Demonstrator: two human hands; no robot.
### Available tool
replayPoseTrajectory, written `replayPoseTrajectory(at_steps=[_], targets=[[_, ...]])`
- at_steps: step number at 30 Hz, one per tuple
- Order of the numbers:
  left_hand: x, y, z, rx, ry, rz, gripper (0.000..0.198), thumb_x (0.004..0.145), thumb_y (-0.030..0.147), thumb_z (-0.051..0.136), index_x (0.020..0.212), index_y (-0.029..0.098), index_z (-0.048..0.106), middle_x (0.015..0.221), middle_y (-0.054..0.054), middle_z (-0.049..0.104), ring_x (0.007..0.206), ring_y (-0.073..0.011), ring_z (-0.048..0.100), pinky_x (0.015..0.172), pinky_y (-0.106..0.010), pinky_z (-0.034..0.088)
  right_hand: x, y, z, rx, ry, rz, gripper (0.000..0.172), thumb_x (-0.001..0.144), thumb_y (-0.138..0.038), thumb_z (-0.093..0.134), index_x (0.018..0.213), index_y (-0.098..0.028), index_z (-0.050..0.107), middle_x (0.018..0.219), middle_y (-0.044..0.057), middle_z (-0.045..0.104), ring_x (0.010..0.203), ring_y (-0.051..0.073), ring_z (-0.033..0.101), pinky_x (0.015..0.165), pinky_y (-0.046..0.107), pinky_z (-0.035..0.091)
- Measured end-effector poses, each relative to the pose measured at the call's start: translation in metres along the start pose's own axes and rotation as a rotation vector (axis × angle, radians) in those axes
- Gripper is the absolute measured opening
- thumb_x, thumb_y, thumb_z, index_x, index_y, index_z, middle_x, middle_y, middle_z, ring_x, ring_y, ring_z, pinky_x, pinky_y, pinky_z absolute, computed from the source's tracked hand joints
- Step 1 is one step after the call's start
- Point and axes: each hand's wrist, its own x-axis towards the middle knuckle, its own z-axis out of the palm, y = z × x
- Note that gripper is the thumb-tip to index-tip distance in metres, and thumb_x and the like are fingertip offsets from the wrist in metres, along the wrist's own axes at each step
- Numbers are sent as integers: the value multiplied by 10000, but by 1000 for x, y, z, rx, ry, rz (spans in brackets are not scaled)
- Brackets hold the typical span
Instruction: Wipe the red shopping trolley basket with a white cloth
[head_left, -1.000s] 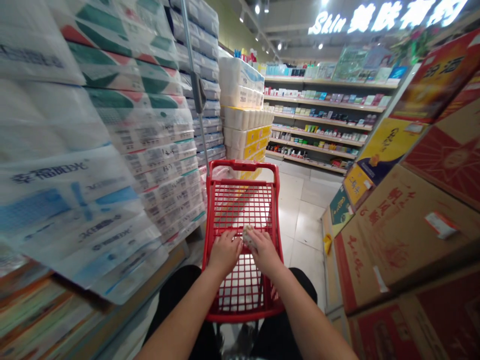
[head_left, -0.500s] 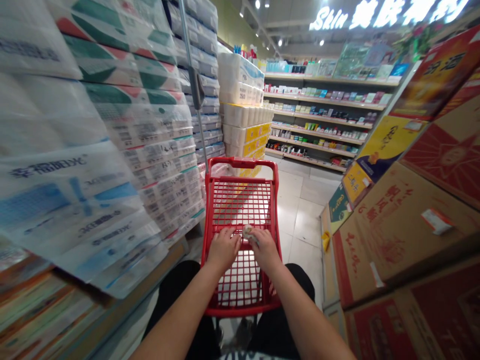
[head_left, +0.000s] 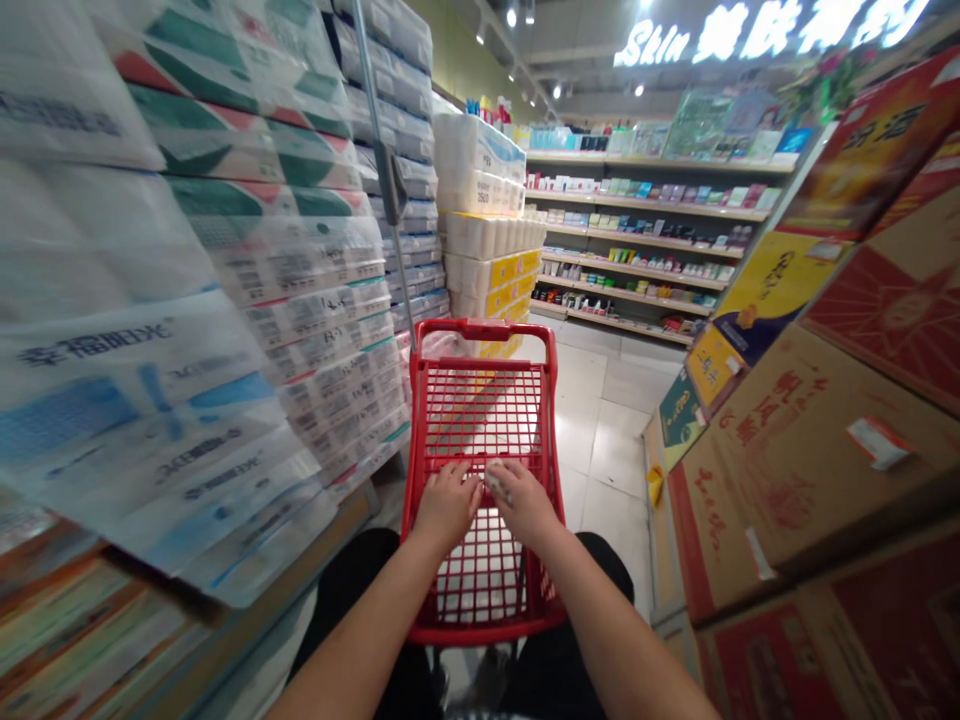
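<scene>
Both hands are over the middle of a red plastic shopping cart [head_left: 553, 420] with grid panels. My left hand [head_left: 448, 503] has its palm down and its fingers stretched forward at the crossbar, with nothing visible in them. I cannot tell whether it presses on the bar. Just beside it, my right hand [head_left: 523, 500] is closed on a small whitish crumpled piece [head_left: 496, 482], partly hidden by its fingers. The two hands are close together but apart. White floor shows through the grid under them.
Wrapped tissue packs [head_left: 300, 300] are stacked high on the left, and more paper packs [head_left: 484, 235] stand ahead. A thin metal pole [head_left: 401, 260] rises by the cart's left side. Cardboard cartons [head_left: 795, 440] line the right. Shelves of small goods [head_left: 637, 225] cross the far end.
My right hand has shifted slightly, and its fingers now cover more of the whitish piece. The left hand stays almost in place. The cart sits slightly lower in view.
</scene>
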Motion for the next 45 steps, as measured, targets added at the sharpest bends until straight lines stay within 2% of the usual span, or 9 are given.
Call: replayPoseTrajectory(at_steps=[5, 10, 15, 20, 25, 29, 35, 40, 45], targets=[[1, 1, -2, -5, 14, -15, 234, 901, 268, 479, 975, 223, 696, 1201, -82, 651, 1122, -283, 552, 886, -464, 487, 1, -3, -4, -97, 238, 54, 342, 910, -140, 463, 1205, -238, 606, 1157, 97, 589, 1055, 232, 545, 925, 406, 486], [2, -1, -1, -7, 4, -8, 256, 891, 235, 481, 1052, 214, 680, 1215, -88, 641, 1131, -285, 544, 875, -458, 489, -1, -8, -4, -132, 29, -140, 469, 879, -123, 500, 1331, -249, 510, 1270, 56, 573, 1112, 246, 496, 981, 429, 442], [2, -1, -2, -8, 7, -8, 257, 914, 265, 452, 995, 218, 691, 1206, -82, 643, 1116, -282, 547, 871, -460, 485, 0, -6, -5, -168, 225, 59, 414, 893, -83, 424, 1271, -192, 553, 1162, 91, 620, 1013, 242, 522, 901, 415, 472], [0, -1, -2, -4, 5, -6, 250, 910, 251, 457, 1004, 223, 687, 1219, -78, 637, 1126, -288, 544, 861, -463, 491, 1, -4, -4, -121, 73, -96, 427, 837, -26, 462, 1178, -235, 611, 1174, 44, 626, 1041, 224, 526, 950, 396, 450], [-1, -1, -2, -4, 14, -11, 247, 910, 250, 456, 990, 233, 690, 1220, -74, 636, 1142, -294, 540, 859, -469, 494, 1, -3, -2, -157, 224, 47, 399, 872, -44, 425, 1191, -204, 603, 1118, 84, 629, 996, 232, 534, 892, 401, 472], [-1, 0, -3, -10, 5, -20, 251, 897, 223, 468, 1029, 234, 681, 1211, -75, 639, 1131, -285, 547, 863, -462, 496, 1, -5, -2, -92, 76, -126, 405, 872, -82, 486, 1235, -240, 574, 1201, 53, 615, 1073, 227, 527, 956, 397, 445], [-1, 0, -4, 2, -12, -17, 269, 914, 251, 440, 1010, 221, 690, 1245, -76, 626, 1153, -292, 535, 882, -459, 490, 2, -6, -3, -103, 229, 85, 338, 911, -157, 476, 1228, -212, 580, 1111, 94, 645, 1000, 238, 551, 900, 420, 470], [-2, -1, -2, -3, -37, -32, 283, 892, 223, 475, 1098, 214, 669, 1257, -89, 622, 1170, -293, 528, 899, -463, 488, -1, -8, -2, -1, -54, -196, 541, 791, -29, 509, 1275, -264, 562, 1322, 37, 555, 1174, 217, 491, 999, 394, 422], [-2, 0, -4, -3, -25, -15, 281, 915, 240, 430, 1031, 222, 685, 1241, -85, 626, 1157, -290, 532, 876, -464, 492, 0, -5, -2, -56, 172, 51, 453, 852, -47, 462, 1244, -240, 581, 1176, 70, 639, 1050, 212, 568, 916, 400, 461]])
